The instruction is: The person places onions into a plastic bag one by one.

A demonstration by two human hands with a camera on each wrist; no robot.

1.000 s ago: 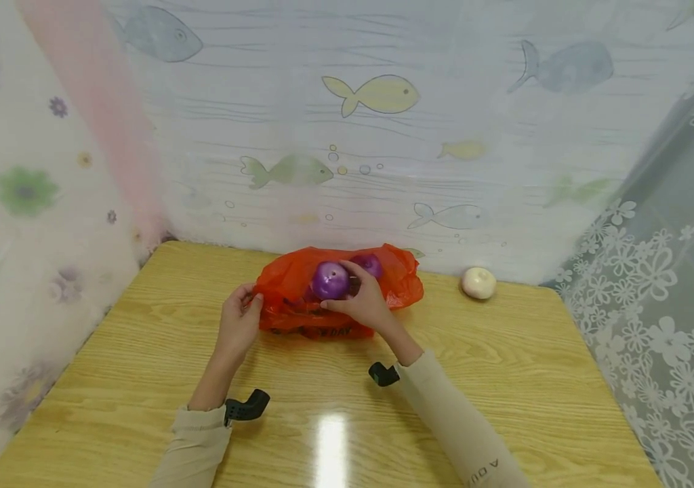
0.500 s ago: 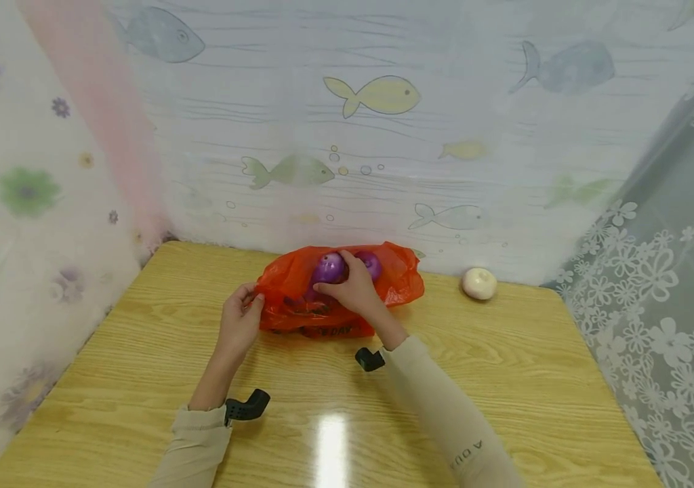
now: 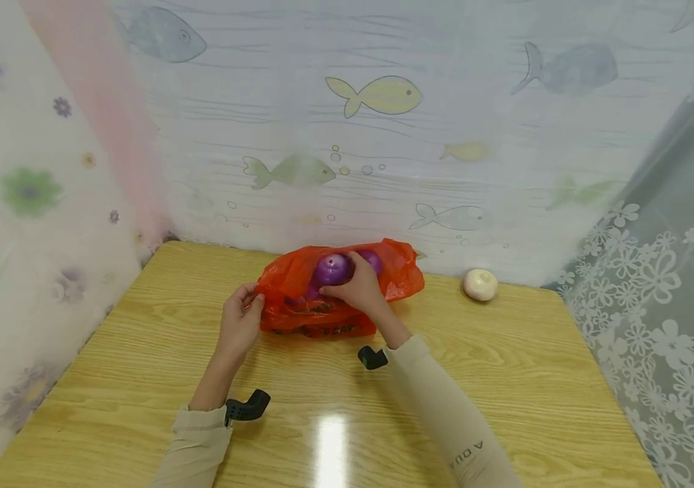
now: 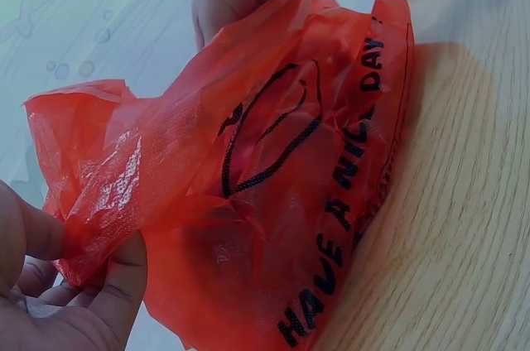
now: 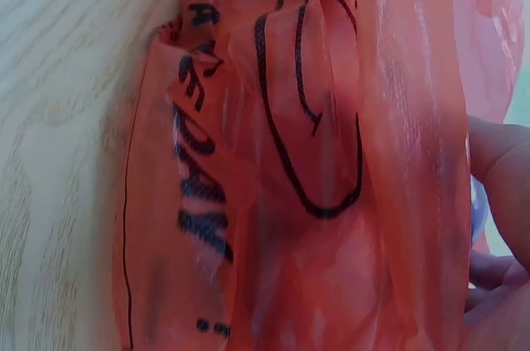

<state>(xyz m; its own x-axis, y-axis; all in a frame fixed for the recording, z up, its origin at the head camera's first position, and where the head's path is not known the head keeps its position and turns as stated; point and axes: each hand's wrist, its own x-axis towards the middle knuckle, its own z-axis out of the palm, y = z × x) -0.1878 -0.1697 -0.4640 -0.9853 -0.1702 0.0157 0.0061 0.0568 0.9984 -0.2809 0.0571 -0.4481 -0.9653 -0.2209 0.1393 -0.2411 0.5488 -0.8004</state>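
Observation:
A red plastic bag (image 3: pixel 398 271) lies on the table with its mouth facing up, black lettering along its front. My left hand (image 3: pixel 240 322) pinches the bag's left edge; in the left wrist view the thumb and fingers (image 4: pixel 124 285) squeeze the film. My right hand (image 3: pixel 362 288) reaches into the mouth and holds a shiny purple onion (image 3: pixel 331 268), thumb in front and fingers behind. Another purple onion (image 3: pixel 372 260) sits in the bag just behind that hand, partly covered by it. In the right wrist view, the bag's film (image 5: pixel 306 268) hides most of the held onion.
A pale, whitish onion (image 3: pixel 480 285) sits on the wooden table (image 3: pixel 475 379) to the right of the bag. Behind the table hangs a fish-patterned curtain (image 3: pixel 298 115). A black camera mount (image 3: pixel 249 405) sticks out from the left wrist.
My right hand has moved slightly left and up, with the purple onion now a bit deeper in the bag's mouth. The left hand has kept its pinch in the same place.

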